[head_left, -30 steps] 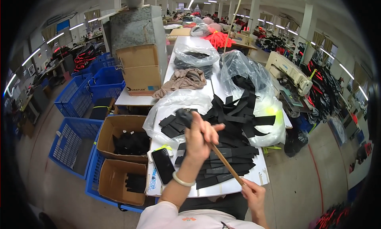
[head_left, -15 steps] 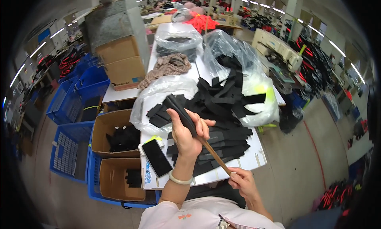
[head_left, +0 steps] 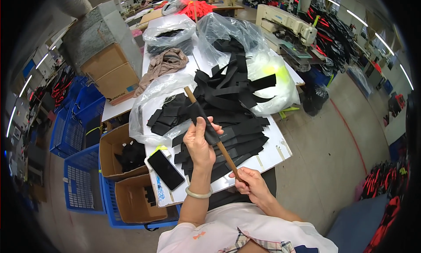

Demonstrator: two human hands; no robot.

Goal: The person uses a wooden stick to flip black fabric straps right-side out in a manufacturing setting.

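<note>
My left hand (head_left: 200, 145) is wrapped round a black fabric sleeve (head_left: 196, 111) that sits on a wooden stick (head_left: 227, 155). The stick's bare tip shows above the sleeve. Lower down, my right hand (head_left: 253, 188) grips the stick's near end, close to my body. Beneath the stick, flat black fabric strips (head_left: 243, 139) lie in rows on the white table (head_left: 280, 153). Farther back is a tangled heap of black strips (head_left: 232, 88). A smaller stack of black pieces (head_left: 167, 117) rests left of my left hand.
A phone (head_left: 165, 170) lies at the table's near left. Clear plastic bags (head_left: 142, 117) and a brown cloth (head_left: 164, 66) are on the table. Cardboard boxes (head_left: 133, 204) and blue crates (head_left: 83, 187) stand at left. A sewing machine (head_left: 287, 23) stands at back right.
The black sleeve has slid down the stick, and the stick's upper tip now sticks out beyond it. The whole view has shifted a little.
</note>
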